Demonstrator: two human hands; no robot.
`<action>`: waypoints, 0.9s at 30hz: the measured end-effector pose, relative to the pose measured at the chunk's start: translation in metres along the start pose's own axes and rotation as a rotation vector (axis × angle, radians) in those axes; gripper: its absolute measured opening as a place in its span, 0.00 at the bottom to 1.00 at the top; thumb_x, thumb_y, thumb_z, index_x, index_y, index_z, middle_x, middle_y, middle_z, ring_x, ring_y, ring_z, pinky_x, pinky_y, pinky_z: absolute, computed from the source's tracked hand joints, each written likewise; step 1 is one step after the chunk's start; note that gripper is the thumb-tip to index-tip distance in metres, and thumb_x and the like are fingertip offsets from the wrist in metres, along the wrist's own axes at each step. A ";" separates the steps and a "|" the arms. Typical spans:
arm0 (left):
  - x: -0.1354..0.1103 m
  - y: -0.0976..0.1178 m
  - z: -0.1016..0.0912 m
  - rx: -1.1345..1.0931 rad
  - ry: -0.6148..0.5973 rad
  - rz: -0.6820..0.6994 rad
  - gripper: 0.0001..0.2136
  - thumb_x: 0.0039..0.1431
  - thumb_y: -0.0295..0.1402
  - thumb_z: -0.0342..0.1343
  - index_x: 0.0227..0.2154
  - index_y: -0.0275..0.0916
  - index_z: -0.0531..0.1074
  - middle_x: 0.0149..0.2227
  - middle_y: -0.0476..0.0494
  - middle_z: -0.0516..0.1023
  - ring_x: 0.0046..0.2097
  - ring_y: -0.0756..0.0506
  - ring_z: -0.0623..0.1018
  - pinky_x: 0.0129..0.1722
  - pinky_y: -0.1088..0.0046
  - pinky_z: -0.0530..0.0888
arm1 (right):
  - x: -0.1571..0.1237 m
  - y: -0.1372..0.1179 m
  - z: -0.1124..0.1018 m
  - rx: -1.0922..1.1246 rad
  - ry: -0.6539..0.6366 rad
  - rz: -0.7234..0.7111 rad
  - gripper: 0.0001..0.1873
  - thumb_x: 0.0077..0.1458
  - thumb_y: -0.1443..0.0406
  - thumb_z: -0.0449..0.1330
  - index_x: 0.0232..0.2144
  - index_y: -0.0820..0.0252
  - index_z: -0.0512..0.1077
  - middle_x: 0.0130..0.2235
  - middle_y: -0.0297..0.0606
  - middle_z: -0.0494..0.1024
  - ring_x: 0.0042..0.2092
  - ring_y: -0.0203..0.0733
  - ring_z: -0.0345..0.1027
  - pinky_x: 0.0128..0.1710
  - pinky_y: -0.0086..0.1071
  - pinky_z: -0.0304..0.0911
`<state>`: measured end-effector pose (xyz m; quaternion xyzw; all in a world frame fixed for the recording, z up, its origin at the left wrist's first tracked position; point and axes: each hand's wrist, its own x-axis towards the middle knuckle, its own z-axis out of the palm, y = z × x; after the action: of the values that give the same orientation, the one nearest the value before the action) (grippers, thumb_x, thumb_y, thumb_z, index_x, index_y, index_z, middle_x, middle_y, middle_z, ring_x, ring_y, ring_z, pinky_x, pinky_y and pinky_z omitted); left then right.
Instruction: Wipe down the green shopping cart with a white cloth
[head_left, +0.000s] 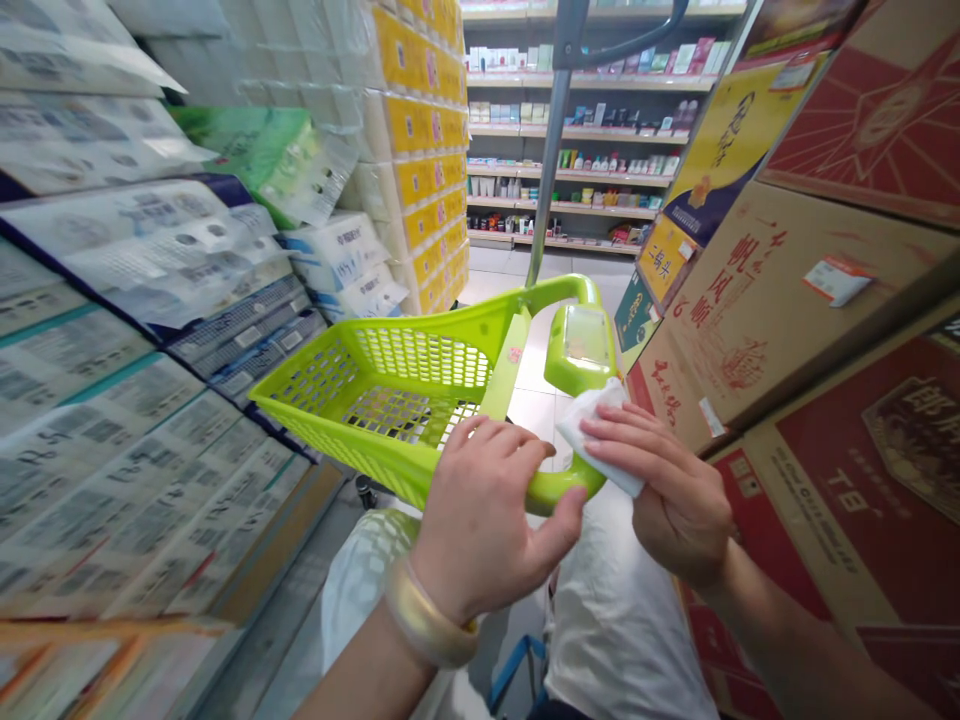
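A lime-green shopping cart basket (382, 420) with slotted walls stands tilted before my knees, nothing in it. My left hand (495, 510), with a gold bangle at the wrist, grips the basket's near rim where it meets the curved handle (559, 488). In my right hand (667, 480) is a folded white tissue (600, 430), pressed against the handle's right bend. Just above it sits the handle's green centre block (581, 345) with a clear cover. A grey metal pole (551, 170) rises behind the handle.
Stacked packs of tissue paper (97, 390) line the left side, with yellow-labelled packs (420, 130) behind. Cardboard cartons (742, 310) form a wall close on the right. Shelves of small bottles and boxes (585, 140) stand at the back. A blue bar (517, 670) shows between my legs.
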<state>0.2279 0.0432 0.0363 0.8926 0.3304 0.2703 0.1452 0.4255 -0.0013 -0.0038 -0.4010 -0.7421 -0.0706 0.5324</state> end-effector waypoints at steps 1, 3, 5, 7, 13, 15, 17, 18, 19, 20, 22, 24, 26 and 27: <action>0.002 0.005 0.000 0.021 -0.006 0.003 0.16 0.61 0.46 0.49 0.31 0.40 0.74 0.34 0.44 0.79 0.40 0.42 0.75 0.47 0.59 0.66 | 0.001 0.000 -0.001 0.014 -0.035 -0.033 0.20 0.62 0.75 0.54 0.51 0.54 0.76 0.49 0.40 0.82 0.55 0.45 0.74 0.61 0.45 0.66; 0.002 0.008 0.002 0.069 0.036 0.031 0.17 0.60 0.48 0.50 0.25 0.40 0.71 0.28 0.46 0.76 0.33 0.44 0.73 0.38 0.64 0.65 | 0.005 0.003 -0.004 0.038 -0.099 -0.091 0.19 0.63 0.73 0.54 0.51 0.54 0.76 0.49 0.40 0.82 0.54 0.44 0.75 0.61 0.43 0.66; -0.001 0.004 0.004 0.109 0.087 0.090 0.18 0.60 0.47 0.51 0.21 0.41 0.68 0.24 0.48 0.72 0.29 0.46 0.69 0.31 0.66 0.62 | 0.011 0.011 -0.007 0.039 -0.129 -0.114 0.18 0.63 0.73 0.54 0.51 0.53 0.76 0.49 0.39 0.82 0.54 0.43 0.75 0.60 0.42 0.66; -0.006 -0.002 0.005 0.131 0.117 0.155 0.18 0.60 0.46 0.52 0.19 0.41 0.65 0.22 0.49 0.69 0.27 0.47 0.67 0.28 0.67 0.59 | 0.017 0.021 -0.008 0.026 -0.111 -0.100 0.20 0.64 0.74 0.52 0.50 0.52 0.77 0.48 0.38 0.83 0.54 0.43 0.75 0.60 0.42 0.66; -0.013 -0.012 0.002 0.110 0.145 0.246 0.19 0.60 0.45 0.52 0.18 0.41 0.62 0.20 0.50 0.65 0.26 0.49 0.65 0.26 0.69 0.57 | 0.024 0.024 -0.005 0.019 -0.086 -0.054 0.21 0.64 0.74 0.52 0.49 0.50 0.77 0.48 0.36 0.83 0.54 0.41 0.75 0.61 0.41 0.65; -0.013 -0.014 0.000 0.092 0.151 0.270 0.18 0.59 0.45 0.52 0.19 0.41 0.62 0.20 0.50 0.65 0.26 0.49 0.64 0.26 0.69 0.57 | 0.025 0.015 -0.004 0.025 -0.143 -0.087 0.20 0.64 0.73 0.52 0.50 0.50 0.77 0.49 0.36 0.83 0.55 0.41 0.74 0.62 0.40 0.64; -0.013 -0.018 -0.002 0.076 0.154 0.287 0.18 0.59 0.45 0.53 0.18 0.41 0.61 0.20 0.50 0.65 0.26 0.49 0.64 0.26 0.69 0.57 | 0.028 0.010 -0.004 0.038 -0.219 -0.130 0.20 0.65 0.73 0.51 0.50 0.51 0.76 0.49 0.36 0.82 0.56 0.40 0.73 0.63 0.40 0.63; -0.012 -0.021 -0.003 0.069 0.153 0.294 0.19 0.59 0.45 0.52 0.18 0.41 0.61 0.20 0.50 0.64 0.25 0.49 0.63 0.26 0.69 0.57 | 0.031 0.012 -0.004 0.041 -0.251 -0.144 0.20 0.65 0.73 0.50 0.50 0.51 0.76 0.50 0.36 0.82 0.56 0.40 0.73 0.63 0.39 0.63; -0.012 -0.024 -0.005 0.064 0.151 0.301 0.19 0.59 0.45 0.52 0.18 0.41 0.60 0.20 0.50 0.64 0.25 0.49 0.63 0.26 0.69 0.57 | 0.035 0.015 -0.005 0.043 -0.273 -0.147 0.21 0.65 0.74 0.50 0.50 0.51 0.76 0.50 0.36 0.82 0.56 0.39 0.73 0.63 0.39 0.63; -0.011 -0.028 -0.007 0.058 0.147 0.310 0.19 0.59 0.45 0.52 0.17 0.41 0.60 0.20 0.50 0.63 0.25 0.49 0.63 0.26 0.69 0.57 | 0.039 0.021 -0.005 0.043 -0.275 -0.135 0.21 0.64 0.74 0.50 0.49 0.52 0.77 0.50 0.36 0.82 0.56 0.39 0.73 0.63 0.40 0.63; -0.011 -0.034 -0.012 0.048 0.134 0.330 0.19 0.60 0.44 0.50 0.17 0.41 0.59 0.19 0.50 0.62 0.25 0.49 0.62 0.26 0.69 0.56 | 0.047 0.036 -0.005 0.039 -0.232 -0.071 0.20 0.64 0.73 0.50 0.48 0.52 0.77 0.49 0.36 0.82 0.55 0.40 0.74 0.62 0.41 0.64; -0.011 -0.042 -0.017 0.038 0.108 0.340 0.19 0.61 0.44 0.49 0.17 0.41 0.60 0.19 0.50 0.62 0.25 0.49 0.62 0.26 0.69 0.57 | 0.053 0.049 -0.003 0.026 -0.166 0.019 0.20 0.64 0.73 0.50 0.47 0.52 0.78 0.49 0.37 0.82 0.55 0.41 0.74 0.62 0.43 0.65; -0.011 -0.050 -0.023 0.021 0.057 0.332 0.19 0.62 0.43 0.46 0.18 0.41 0.61 0.20 0.49 0.63 0.25 0.49 0.63 0.26 0.69 0.58 | 0.057 0.052 0.002 0.004 -0.130 0.071 0.20 0.64 0.73 0.49 0.46 0.53 0.78 0.49 0.39 0.82 0.56 0.42 0.74 0.62 0.45 0.65; -0.012 -0.054 -0.026 0.010 0.028 0.325 0.19 0.63 0.43 0.44 0.18 0.41 0.61 0.21 0.48 0.64 0.25 0.48 0.63 0.27 0.69 0.58 | 0.058 0.050 0.005 -0.003 -0.138 0.069 0.20 0.64 0.73 0.49 0.46 0.53 0.78 0.49 0.39 0.82 0.56 0.42 0.74 0.62 0.45 0.65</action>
<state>0.1778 0.0774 0.0289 0.9311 0.1851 0.3009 0.0907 0.4489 0.0646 0.0269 -0.4311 -0.7626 -0.0256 0.4817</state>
